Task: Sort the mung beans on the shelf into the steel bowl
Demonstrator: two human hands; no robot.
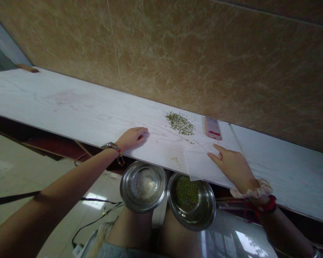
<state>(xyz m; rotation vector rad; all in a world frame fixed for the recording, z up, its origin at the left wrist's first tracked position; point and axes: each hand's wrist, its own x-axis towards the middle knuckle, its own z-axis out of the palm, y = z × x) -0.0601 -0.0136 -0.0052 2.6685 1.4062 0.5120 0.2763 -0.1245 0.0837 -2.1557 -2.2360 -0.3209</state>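
My left hand (131,138) rests on the white table near its front edge, fingers stretched out and nothing in them. On the right, my right hand (233,165) is over a thin whitish sheet (199,165), thumb and forefinger apart; its other fingers are partly hidden. Between and beyond my hands lies a loose patch of small green beans (180,123), like mung beans. Below the table edge, a steel bowl (126,193) holds whitish grains (144,184). Beside it, a second steel bowl (207,211) contains more green beans (187,191). Both bowls are at my lap.
A phone in a pink case (213,128) lies right of the bean patch, near the brown marbled wall (161,53). The white table (102,111) runs along that wall. A brown piece (28,68) sits at its far left. A black cable (82,229) trails across the floor.
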